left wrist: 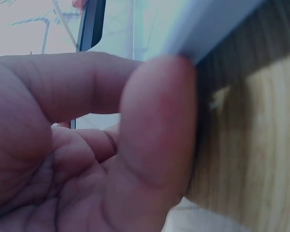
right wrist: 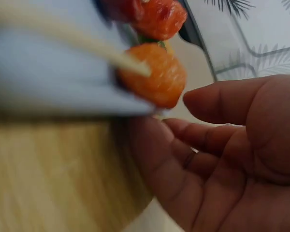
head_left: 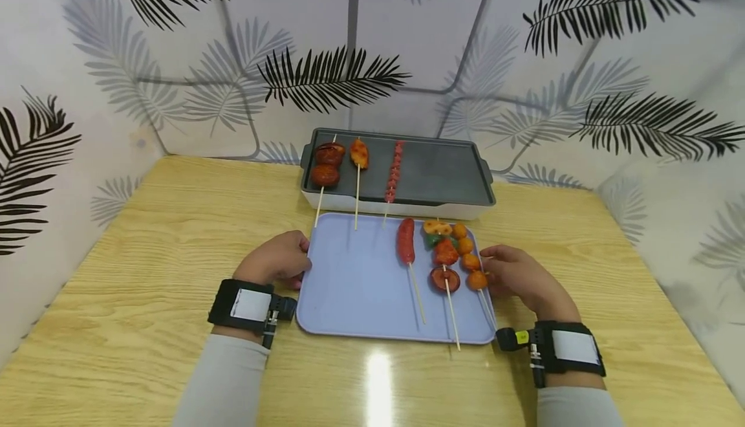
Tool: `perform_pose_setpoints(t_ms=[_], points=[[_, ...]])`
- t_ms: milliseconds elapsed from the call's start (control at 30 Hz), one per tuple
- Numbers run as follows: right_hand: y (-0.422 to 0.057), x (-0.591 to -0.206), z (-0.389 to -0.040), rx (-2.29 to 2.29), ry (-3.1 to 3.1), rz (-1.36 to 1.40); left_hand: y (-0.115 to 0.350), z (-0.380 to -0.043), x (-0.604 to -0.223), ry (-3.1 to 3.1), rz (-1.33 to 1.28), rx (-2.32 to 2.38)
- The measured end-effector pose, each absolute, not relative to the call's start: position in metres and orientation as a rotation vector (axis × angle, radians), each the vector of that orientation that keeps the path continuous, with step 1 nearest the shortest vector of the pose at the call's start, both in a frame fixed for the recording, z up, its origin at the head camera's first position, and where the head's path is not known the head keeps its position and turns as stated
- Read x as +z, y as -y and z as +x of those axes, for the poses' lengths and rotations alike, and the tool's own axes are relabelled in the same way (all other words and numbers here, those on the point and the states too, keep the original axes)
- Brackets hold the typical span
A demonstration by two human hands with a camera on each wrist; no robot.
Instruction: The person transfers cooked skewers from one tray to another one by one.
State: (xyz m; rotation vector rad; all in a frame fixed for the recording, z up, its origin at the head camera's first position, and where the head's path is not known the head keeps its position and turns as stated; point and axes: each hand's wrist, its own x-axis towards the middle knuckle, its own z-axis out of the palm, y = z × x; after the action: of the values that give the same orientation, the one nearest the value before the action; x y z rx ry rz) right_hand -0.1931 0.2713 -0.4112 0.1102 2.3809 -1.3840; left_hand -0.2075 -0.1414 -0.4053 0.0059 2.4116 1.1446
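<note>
A pale blue rectangular tray lies between the two hands in front of a grill pan. My left hand grips its left edge, with a fingertip against the rim in the left wrist view. On the opposite side my right hand holds the right edge, fingertips at and under the rim. Along the tray's right half lie a sausage skewer, a mixed skewer with red and green pieces and a skewer of orange balls. The lowest orange ball sits close to the right fingertips.
Behind the tray, the dark grill pan with a white base carries a brown two-piece skewer, an orange-yellow skewer and a thin red skewer. Their sticks overhang its front. A leaf-patterned backdrop rises behind the wooden table.
</note>
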Motion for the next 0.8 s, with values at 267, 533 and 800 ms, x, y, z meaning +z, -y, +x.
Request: perform_pose_setpoints(t_ms=[267, 533, 800], points=[[-0.2737, -0.4182, -0.1964, -1.373, -2.362, 0.024, 0.144, -0.2099, -0.4071, -2.368, 0.003, 1.169], [-0.2784, -0.4193, -0.2005, -1.352, -2.39, 0.06, 0.1407, -0.2104, -0.4081, -2.375, 0.001, 1.181], [-0.2771, -0.4209, -0.2001, -1.349, -2.391, 0.045, 0.1425, -0.2087, -0.4077, -2.356, -0.019, 1.197]])
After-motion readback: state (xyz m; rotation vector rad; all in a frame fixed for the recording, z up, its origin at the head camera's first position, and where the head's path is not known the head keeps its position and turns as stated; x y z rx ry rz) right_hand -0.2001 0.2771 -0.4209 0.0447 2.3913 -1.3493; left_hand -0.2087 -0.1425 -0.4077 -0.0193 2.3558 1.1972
